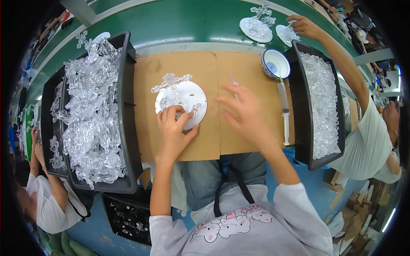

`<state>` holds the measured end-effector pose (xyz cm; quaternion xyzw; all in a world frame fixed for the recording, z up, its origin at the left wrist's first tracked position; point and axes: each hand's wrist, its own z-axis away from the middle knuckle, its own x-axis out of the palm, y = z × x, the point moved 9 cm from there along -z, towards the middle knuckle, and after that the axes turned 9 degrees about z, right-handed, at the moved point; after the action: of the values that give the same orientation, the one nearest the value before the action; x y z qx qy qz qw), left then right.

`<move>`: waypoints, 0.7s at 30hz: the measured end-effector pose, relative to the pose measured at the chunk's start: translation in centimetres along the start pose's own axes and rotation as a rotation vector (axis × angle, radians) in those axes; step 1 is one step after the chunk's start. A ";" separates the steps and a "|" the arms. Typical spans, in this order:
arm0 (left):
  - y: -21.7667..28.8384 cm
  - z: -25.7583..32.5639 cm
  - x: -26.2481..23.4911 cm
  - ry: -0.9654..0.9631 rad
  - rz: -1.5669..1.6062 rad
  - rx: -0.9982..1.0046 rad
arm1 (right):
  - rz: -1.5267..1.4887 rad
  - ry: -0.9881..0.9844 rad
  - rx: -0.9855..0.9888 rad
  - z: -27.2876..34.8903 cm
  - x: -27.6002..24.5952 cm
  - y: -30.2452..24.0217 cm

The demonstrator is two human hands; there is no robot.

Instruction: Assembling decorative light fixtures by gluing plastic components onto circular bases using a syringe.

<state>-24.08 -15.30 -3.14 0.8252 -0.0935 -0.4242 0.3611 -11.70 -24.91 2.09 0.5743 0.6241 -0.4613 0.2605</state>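
Note:
A round white disc (198,92) lies on the cardboard mat, with clear branching plastic pieces (171,82) standing on it and jutting past its far left edge. My left hand (175,128) is over the disc's near side, its bent fingers closed about a clear plastic piece that they partly hide. Right of the disc, my right hand (244,112) hovers above the mat, smeared by motion. A thin pink-tipped item (233,80) shows just beyond its fingers; whether the hand holds it, I cannot tell.
Black bins of clear plastic parts flank the cardboard (179,64): a heaped one (131,106) left, another (304,128) right. Near the right bin, a syringe (285,123) leans toward a blue-white bowl (265,64). Beyond, a co-worker's hand (305,27) touches another white disc (282,33).

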 end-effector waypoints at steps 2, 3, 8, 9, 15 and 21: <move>0.1 0.3 -0.1 0.008 0.003 0.006 | -0.047 0.047 0.234 2.9 -2.1 1.8; -0.1 0.4 -0.2 0.021 0.030 -0.015 | -0.009 -0.033 0.401 4.7 -1.7 3.2; 0.3 0.6 -1.0 0.072 0.112 -0.055 | 0.004 -0.112 0.553 8.5 -0.9 5.2; 0.4 0.7 -1.3 0.088 0.201 -0.095 | -0.089 -0.063 0.539 8.7 -1.2 5.3; 0.5 2.2 -2.4 0.138 0.333 -0.162 | -0.617 -0.106 0.726 12.2 -4.0 5.5; 0.9 2.3 -2.1 0.113 0.363 -0.161 | -0.484 -0.282 0.465 9.7 -8.3 2.3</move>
<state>-27.02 -16.13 -2.06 0.7857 -0.1860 -0.3111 0.5013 -9.79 -37.54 4.32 0.3844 0.5784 -0.7139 0.0899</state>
